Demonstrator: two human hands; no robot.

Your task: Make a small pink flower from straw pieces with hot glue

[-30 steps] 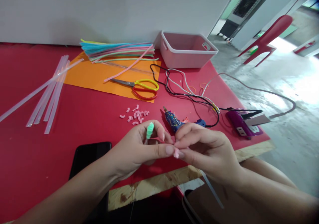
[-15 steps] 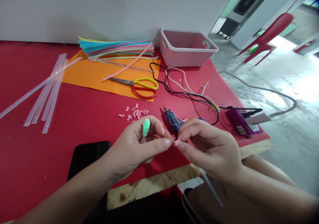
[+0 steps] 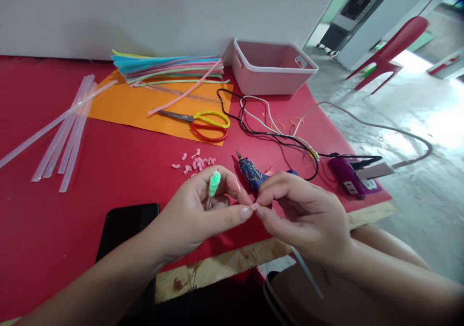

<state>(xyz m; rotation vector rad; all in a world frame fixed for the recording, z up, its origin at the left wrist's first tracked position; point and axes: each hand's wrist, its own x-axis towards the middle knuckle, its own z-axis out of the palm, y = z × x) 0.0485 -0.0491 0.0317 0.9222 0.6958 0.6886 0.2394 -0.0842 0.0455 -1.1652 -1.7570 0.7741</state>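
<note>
One pink piece [image 3: 254, 206] between both grips [image 3: 197, 214] [image 3: 313, 214]

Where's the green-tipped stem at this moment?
In the head view, slightly below and left of centre, the green-tipped stem pokes up from the left hand, to the left of the blue glue gun.

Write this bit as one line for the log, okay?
left hand: green-tipped stem, pink piece | right hand: same pink piece | beyond hands: glue gun, pink bits, scissors
</note>
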